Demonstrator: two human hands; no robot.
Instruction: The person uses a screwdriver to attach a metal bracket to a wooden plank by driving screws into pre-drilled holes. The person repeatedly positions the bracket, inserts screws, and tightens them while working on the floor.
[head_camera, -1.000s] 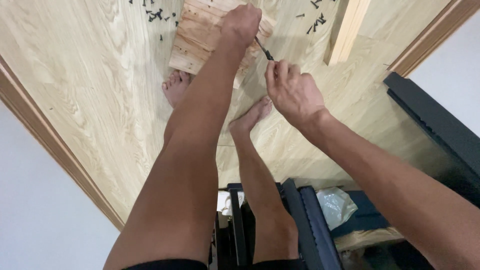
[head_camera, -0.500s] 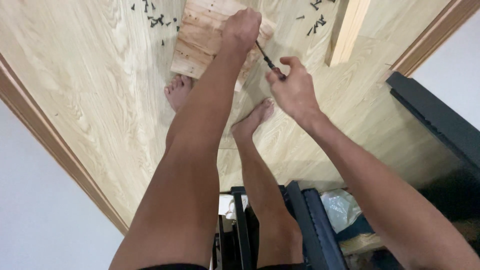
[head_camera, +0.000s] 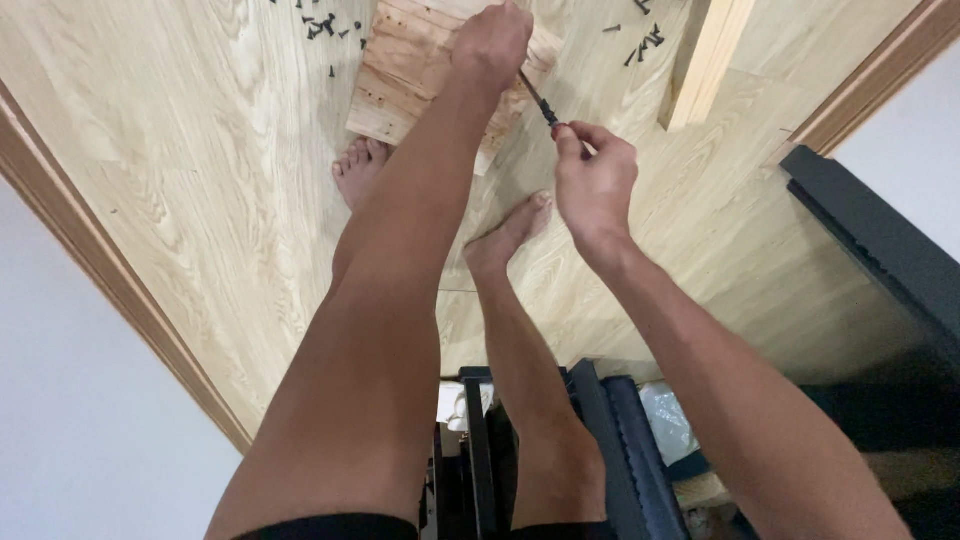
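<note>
Moved: right hand (head_camera: 595, 185) has drawn back from the wooden block (head_camera: 420, 75), taking the screwdriver (head_camera: 540, 100) handle with it.
Right hand: fingers pinched round the screwdriver, tip slanting toward the block.
Left hand (head_camera: 490, 40): closed, pressing down on the block.
Block: flat on the floor (head_camera: 180, 180), beyond two bare feet.
Nearby: black screws (head_camera: 322, 25) scattered.

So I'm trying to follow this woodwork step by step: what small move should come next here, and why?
Probably ease the tip of the screwdriver down onto the wooden block. The right hand pinches the tool's near end, its tip slanting toward the block beside the left hand, which presses the block to the floor. Whether the tip has seated cannot be told.
</note>
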